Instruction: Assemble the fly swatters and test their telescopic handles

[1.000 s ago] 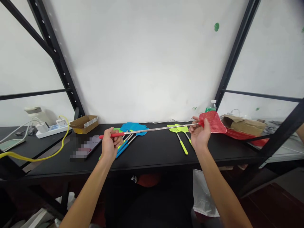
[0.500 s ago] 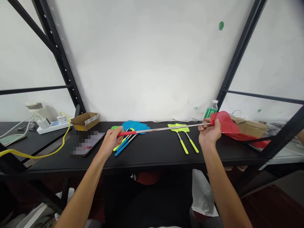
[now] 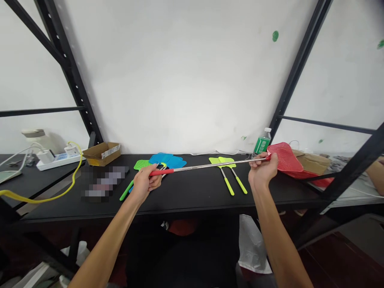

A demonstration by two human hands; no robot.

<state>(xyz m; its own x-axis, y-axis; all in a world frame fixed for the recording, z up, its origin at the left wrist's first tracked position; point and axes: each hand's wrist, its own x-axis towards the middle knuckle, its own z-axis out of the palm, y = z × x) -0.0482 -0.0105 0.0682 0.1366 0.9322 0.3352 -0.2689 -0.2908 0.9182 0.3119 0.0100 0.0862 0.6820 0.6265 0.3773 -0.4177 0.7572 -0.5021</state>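
A red fly swatter (image 3: pixel 210 165) with a long extended metal rod spans the space between my hands, above the black table. My left hand (image 3: pixel 145 180) is closed around its red handle. At the other end, my right hand (image 3: pixel 264 170) grips the rod where it meets the red mesh head. Behind my left hand lie blue fly swatters (image 3: pixel 168 161) and a green fly swatter (image 3: pixel 127 190), their handles partly hidden by that hand. Two yellow-green fly swatters (image 3: pixel 229 186) rest side by side on the table, left of my right hand.
A green-labelled bottle (image 3: pixel 262 143) stands at the back right, beside cardboard (image 3: pixel 312 163). On the left are an open carton (image 3: pixel 102 154), a blurred flat object (image 3: pixel 105 182), a power strip (image 3: pixel 60 160) and a yellow cable (image 3: pixel 75 176). Black shelf posts (image 3: pixel 295 72) frame both sides.
The view has shifted slightly to the right. My left hand has turned and lowered a little on the handle, uncovering the green swatter. Both hands keep hold of the red fly swatter.
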